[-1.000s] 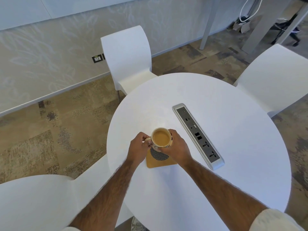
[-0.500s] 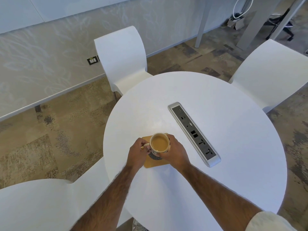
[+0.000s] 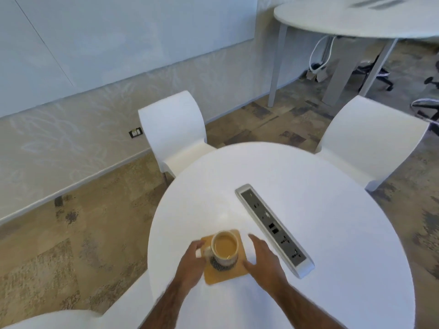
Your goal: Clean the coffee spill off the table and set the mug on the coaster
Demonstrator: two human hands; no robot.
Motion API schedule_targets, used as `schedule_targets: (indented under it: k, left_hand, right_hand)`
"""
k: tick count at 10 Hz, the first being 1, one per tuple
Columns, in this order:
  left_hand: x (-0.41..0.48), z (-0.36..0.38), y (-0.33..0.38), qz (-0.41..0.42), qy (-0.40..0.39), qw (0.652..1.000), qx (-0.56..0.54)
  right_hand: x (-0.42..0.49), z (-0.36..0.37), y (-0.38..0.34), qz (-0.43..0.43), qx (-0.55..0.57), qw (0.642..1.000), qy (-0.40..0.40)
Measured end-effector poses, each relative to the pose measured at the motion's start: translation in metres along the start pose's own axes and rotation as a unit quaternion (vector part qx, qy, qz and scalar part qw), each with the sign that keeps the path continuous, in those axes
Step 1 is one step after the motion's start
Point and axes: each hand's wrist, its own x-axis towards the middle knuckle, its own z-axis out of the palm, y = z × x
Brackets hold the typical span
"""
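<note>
A cream mug (image 3: pixel 224 248) with a dark patterned band, full of milky coffee, stands upright on the tan square coaster (image 3: pixel 228 273) near the left front of the round white table (image 3: pixel 332 233). My left hand (image 3: pixel 192 260) is at the mug's left side, its curled fingers on the handle. My right hand (image 3: pixel 261 260) is just right of the coaster, fingers spread, apart from the mug and holding nothing. No spill or cloth shows on the tabletop.
A silver power strip (image 3: pixel 273 224) lies diagonally on the table, right of the coaster. White chairs stand at the back left (image 3: pixel 175 129), back right (image 3: pixel 370 136) and front left (image 3: pixel 71 321). A second white table (image 3: pixel 356 17) is far right.
The mug has come down from both hands onto the coaster. My right hand has let go and drawn off to the right. The camera has tilted upward.
</note>
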Motion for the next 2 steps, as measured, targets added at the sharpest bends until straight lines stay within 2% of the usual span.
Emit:
schedule_targets:
  k: [1,2]
  left_hand:
    - [0.001,-0.013,0.016,-0.001,0.008,0.999,0.036]
    - [0.001,-0.042,0.059,0.115,0.068,0.983,0.125]
  right_hand:
    - [-0.003,-0.027,0.018,0.008,-0.079,0.997,0.026]
    - [-0.005,-0.082,0.013,-0.061,-0.178,0.974,0.128]
